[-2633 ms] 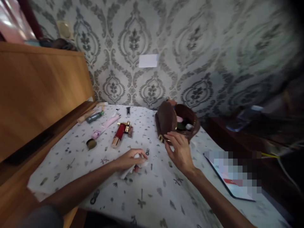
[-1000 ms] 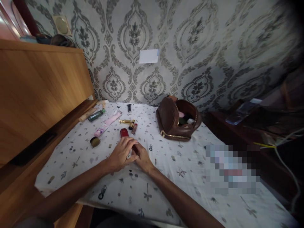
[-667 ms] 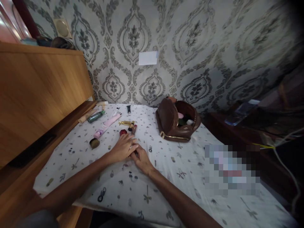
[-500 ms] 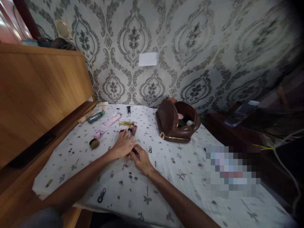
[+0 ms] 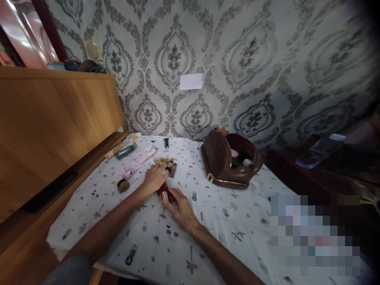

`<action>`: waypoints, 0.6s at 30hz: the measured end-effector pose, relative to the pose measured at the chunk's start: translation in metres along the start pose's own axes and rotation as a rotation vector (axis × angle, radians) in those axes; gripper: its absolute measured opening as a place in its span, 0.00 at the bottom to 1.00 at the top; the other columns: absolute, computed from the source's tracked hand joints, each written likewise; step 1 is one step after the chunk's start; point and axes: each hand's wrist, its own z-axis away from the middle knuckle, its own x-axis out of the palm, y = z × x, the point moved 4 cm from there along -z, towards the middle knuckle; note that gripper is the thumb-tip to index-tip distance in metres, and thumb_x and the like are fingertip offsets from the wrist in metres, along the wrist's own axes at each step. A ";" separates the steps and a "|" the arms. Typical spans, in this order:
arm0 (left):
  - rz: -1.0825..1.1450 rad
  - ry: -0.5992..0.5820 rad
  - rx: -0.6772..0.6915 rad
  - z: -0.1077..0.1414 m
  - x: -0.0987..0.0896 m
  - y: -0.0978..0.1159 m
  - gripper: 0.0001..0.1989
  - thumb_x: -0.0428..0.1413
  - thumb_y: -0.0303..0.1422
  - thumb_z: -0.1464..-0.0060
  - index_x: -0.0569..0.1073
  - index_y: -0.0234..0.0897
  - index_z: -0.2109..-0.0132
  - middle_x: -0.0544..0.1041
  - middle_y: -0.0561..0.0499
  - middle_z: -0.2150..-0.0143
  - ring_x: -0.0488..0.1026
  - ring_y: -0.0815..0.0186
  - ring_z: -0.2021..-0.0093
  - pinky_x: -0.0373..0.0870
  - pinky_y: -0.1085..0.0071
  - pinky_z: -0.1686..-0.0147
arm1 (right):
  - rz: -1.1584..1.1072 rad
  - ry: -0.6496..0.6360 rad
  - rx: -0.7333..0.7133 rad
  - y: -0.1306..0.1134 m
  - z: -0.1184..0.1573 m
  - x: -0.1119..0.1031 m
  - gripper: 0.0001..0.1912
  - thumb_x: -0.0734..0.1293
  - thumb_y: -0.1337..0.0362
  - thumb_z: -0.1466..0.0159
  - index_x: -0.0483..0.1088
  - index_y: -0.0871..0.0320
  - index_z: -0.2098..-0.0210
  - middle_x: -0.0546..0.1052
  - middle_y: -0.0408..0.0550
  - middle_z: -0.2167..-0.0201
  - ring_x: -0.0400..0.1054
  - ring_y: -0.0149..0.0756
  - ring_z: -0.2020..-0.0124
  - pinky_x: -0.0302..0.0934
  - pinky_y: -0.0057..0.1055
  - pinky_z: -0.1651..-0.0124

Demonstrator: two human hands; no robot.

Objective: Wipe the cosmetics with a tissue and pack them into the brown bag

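Observation:
Both of my hands are low over the patterned white cloth. Under the palm edge of my left hand and beside my right hand lies a dark red cosmetic tube with a rose-gold end. My right thumb and fingers close around its near end. My left fingers curl downward beside the upright black-and-gold tube; what they hold, if anything, is hidden. A small reddish tube lies just right of that one, and a gold tube lies behind.
Farther left lie a pink tube, a green bottle and a round brush. A small black tube lies near the wall. An unzipped brown bag stands at right. A wooden cabinet borders the left.
My right hand has moved slightly apart from my left, baring the dark red tube between them. The camera view has shifted, so everything sits lower and farther right.

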 end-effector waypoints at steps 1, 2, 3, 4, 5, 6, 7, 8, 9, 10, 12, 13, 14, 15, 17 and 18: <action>-0.007 -0.004 -0.006 -0.004 0.000 -0.002 0.18 0.43 0.36 0.33 0.72 0.34 0.46 0.74 0.36 0.45 0.73 0.48 0.46 0.72 0.55 0.52 | 0.000 -0.006 0.010 0.002 0.000 0.001 0.22 0.67 0.62 0.37 0.70 0.58 0.44 0.76 0.55 0.51 0.73 0.45 0.53 0.69 0.41 0.49; -0.013 -0.010 -0.009 -0.008 0.000 -0.005 0.18 0.43 0.36 0.33 0.73 0.34 0.46 0.75 0.36 0.46 0.74 0.48 0.49 0.72 0.56 0.54 | -0.002 -0.014 0.017 0.004 0.001 0.002 0.24 0.69 0.62 0.38 0.69 0.58 0.43 0.76 0.55 0.50 0.73 0.46 0.53 0.69 0.41 0.48; -0.017 -0.016 -0.011 -0.012 0.000 -0.007 0.19 0.43 0.36 0.33 0.73 0.34 0.47 0.77 0.36 0.47 0.76 0.49 0.50 0.72 0.56 0.54 | -0.007 -0.020 0.022 0.006 0.001 0.003 0.26 0.70 0.62 0.40 0.69 0.58 0.42 0.76 0.56 0.50 0.73 0.46 0.52 0.69 0.42 0.48; -0.019 -0.022 -0.012 -0.017 -0.001 -0.010 0.19 0.43 0.36 0.33 0.74 0.34 0.47 0.78 0.36 0.49 0.77 0.50 0.52 0.72 0.57 0.54 | -0.013 -0.023 0.021 0.008 0.001 0.005 0.28 0.71 0.63 0.40 0.68 0.58 0.41 0.76 0.55 0.49 0.73 0.46 0.52 0.69 0.42 0.48; -0.020 -0.026 -0.012 -0.020 -0.001 -0.013 0.18 0.43 0.36 0.33 0.75 0.34 0.48 0.79 0.37 0.50 0.77 0.51 0.52 0.72 0.58 0.54 | -0.017 -0.024 0.018 0.010 0.001 0.007 0.29 0.71 0.63 0.41 0.68 0.57 0.41 0.76 0.55 0.49 0.73 0.46 0.52 0.69 0.42 0.48; -0.019 -0.029 -0.010 -0.024 -0.002 -0.016 0.18 0.44 0.36 0.33 0.76 0.35 0.49 0.80 0.38 0.51 0.77 0.52 0.52 0.72 0.60 0.53 | -0.019 -0.021 0.014 0.011 0.000 0.009 0.29 0.71 0.64 0.41 0.67 0.56 0.40 0.76 0.55 0.49 0.73 0.46 0.52 0.69 0.42 0.49; -0.016 -0.031 -0.006 -0.028 -0.003 -0.020 0.18 0.45 0.36 0.33 0.77 0.36 0.50 0.80 0.40 0.51 0.77 0.54 0.51 0.71 0.62 0.52 | -0.019 -0.018 0.012 0.012 -0.001 0.011 0.30 0.72 0.64 0.41 0.67 0.56 0.39 0.75 0.55 0.49 0.73 0.46 0.52 0.69 0.42 0.49; -0.011 -0.033 0.000 -0.031 -0.005 -0.023 0.17 0.45 0.36 0.33 0.77 0.37 0.51 0.81 0.41 0.52 0.78 0.55 0.51 0.71 0.64 0.52 | -0.018 -0.015 0.014 0.013 -0.003 0.014 0.31 0.72 0.65 0.41 0.66 0.55 0.39 0.75 0.55 0.49 0.72 0.46 0.52 0.69 0.42 0.49; -0.007 -0.035 0.006 -0.035 -0.006 -0.027 0.16 0.46 0.35 0.34 0.78 0.38 0.51 0.81 0.43 0.53 0.78 0.57 0.51 0.71 0.66 0.52 | -0.017 -0.014 0.018 0.014 -0.005 0.018 0.32 0.71 0.65 0.41 0.66 0.55 0.38 0.75 0.54 0.50 0.72 0.45 0.52 0.68 0.43 0.48; -0.003 -0.037 0.011 -0.038 -0.007 -0.031 0.16 0.47 0.35 0.34 0.78 0.38 0.52 0.82 0.44 0.53 0.78 0.58 0.51 0.70 0.67 0.52 | -0.018 -0.017 0.023 0.014 -0.009 0.022 0.32 0.71 0.66 0.42 0.65 0.55 0.38 0.75 0.54 0.50 0.72 0.45 0.52 0.68 0.43 0.48; -0.001 -0.037 0.012 -0.046 -0.011 -0.041 0.15 0.48 0.34 0.35 0.78 0.39 0.53 0.82 0.45 0.55 0.78 0.60 0.52 0.70 0.69 0.53 | -0.029 -0.018 0.037 0.013 -0.020 0.030 0.32 0.71 0.66 0.42 0.65 0.54 0.38 0.75 0.53 0.50 0.71 0.46 0.51 0.67 0.44 0.46; -0.005 -0.032 0.003 -0.050 -0.014 -0.047 0.14 0.48 0.35 0.35 0.78 0.39 0.53 0.83 0.45 0.55 0.78 0.60 0.53 0.70 0.70 0.54 | -0.035 -0.010 0.045 0.013 -0.026 0.034 0.32 0.71 0.66 0.42 0.66 0.53 0.39 0.74 0.54 0.49 0.71 0.46 0.49 0.66 0.45 0.45; -0.013 -0.024 -0.012 -0.055 -0.017 -0.055 0.14 0.48 0.35 0.34 0.78 0.39 0.53 0.82 0.46 0.55 0.78 0.60 0.53 0.70 0.70 0.54 | -0.040 0.002 0.052 0.013 -0.033 0.037 0.31 0.71 0.67 0.42 0.66 0.53 0.39 0.74 0.54 0.48 0.70 0.47 0.48 0.65 0.46 0.43; -0.026 -0.012 -0.035 -0.059 -0.022 -0.064 0.15 0.47 0.35 0.34 0.78 0.39 0.52 0.82 0.45 0.55 0.78 0.60 0.53 0.70 0.70 0.55 | -0.042 0.013 0.059 0.014 -0.039 0.040 0.31 0.70 0.67 0.42 0.66 0.53 0.39 0.73 0.54 0.47 0.69 0.48 0.46 0.64 0.47 0.41; -0.069 0.023 -0.107 -0.067 -0.032 -0.086 0.16 0.46 0.34 0.33 0.76 0.36 0.50 0.81 0.42 0.53 0.77 0.58 0.51 0.70 0.68 0.55 | -0.034 0.026 0.070 0.014 -0.048 0.043 0.30 0.69 0.68 0.42 0.66 0.55 0.40 0.73 0.55 0.45 0.68 0.48 0.44 0.62 0.48 0.39; -0.097 0.043 -0.151 -0.070 -0.037 -0.098 0.16 0.45 0.33 0.33 0.75 0.34 0.48 0.80 0.40 0.51 0.77 0.56 0.51 0.70 0.67 0.54 | -0.029 0.022 0.070 0.014 -0.050 0.044 0.30 0.69 0.69 0.42 0.66 0.56 0.40 0.73 0.56 0.45 0.68 0.48 0.44 0.62 0.48 0.39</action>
